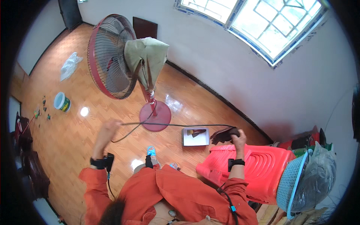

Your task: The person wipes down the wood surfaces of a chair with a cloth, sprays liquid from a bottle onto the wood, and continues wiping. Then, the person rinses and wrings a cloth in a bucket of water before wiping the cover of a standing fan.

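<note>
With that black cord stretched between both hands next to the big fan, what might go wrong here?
The black cord runs taut from the left hand to the dark bundle in the right hand, passing close by the fan's red base. A tug might snag the red standing fan and tip it. The slack loop below the left hand could also tangle.

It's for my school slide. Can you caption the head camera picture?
Left hand and right hand stretch a black cable before a red fan.

Thin black cord taut in mid-air, one end at a dark brown leather piece.
</note>
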The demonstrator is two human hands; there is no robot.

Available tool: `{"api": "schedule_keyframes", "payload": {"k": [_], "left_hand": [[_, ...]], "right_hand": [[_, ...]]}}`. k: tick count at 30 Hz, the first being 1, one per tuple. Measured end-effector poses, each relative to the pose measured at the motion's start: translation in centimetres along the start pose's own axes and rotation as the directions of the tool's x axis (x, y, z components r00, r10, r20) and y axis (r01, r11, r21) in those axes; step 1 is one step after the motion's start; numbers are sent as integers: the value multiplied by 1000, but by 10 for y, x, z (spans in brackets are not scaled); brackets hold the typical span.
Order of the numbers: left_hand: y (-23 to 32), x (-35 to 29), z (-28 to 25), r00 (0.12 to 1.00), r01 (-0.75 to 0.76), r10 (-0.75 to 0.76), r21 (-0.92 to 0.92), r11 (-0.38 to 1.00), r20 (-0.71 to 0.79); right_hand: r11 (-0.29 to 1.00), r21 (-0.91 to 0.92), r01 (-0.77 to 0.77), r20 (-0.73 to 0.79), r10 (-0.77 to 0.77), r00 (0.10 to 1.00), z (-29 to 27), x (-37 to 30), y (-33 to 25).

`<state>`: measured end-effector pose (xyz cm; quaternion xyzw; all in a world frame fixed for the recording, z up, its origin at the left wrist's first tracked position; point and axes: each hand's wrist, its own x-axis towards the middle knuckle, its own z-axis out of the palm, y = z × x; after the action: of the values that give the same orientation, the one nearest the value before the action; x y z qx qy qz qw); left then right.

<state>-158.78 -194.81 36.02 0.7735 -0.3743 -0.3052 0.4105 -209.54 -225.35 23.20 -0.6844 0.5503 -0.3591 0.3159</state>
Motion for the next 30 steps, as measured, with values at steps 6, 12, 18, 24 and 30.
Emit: {"api": "schedule_keyframes", "payload": {"k": [6, 12, 18, 24, 30], "left_hand": [[0, 25, 61, 994, 111, -86, -629, 770, 71], [23, 45, 109, 987, 87, 27, -675, 733, 157], [70, 47, 203, 833, -455, 544, -438, 775, 98], [64, 15, 248, 683, -562, 588, -204, 802, 433], [70, 31, 200, 699, -634, 656, -179, 752, 285]], "right_hand": [[531, 839, -117, -187, 483, 856, -41, 9, 25], [557, 773, -304, 96, 372, 923, -37, -55, -48], [445, 778, -443, 509, -34, 860, 39, -113, -152], [-194, 820, -538, 556, 51, 829, 112, -77, -153], [562, 825, -59, 161, -135, 978, 131, -48, -224]]}}
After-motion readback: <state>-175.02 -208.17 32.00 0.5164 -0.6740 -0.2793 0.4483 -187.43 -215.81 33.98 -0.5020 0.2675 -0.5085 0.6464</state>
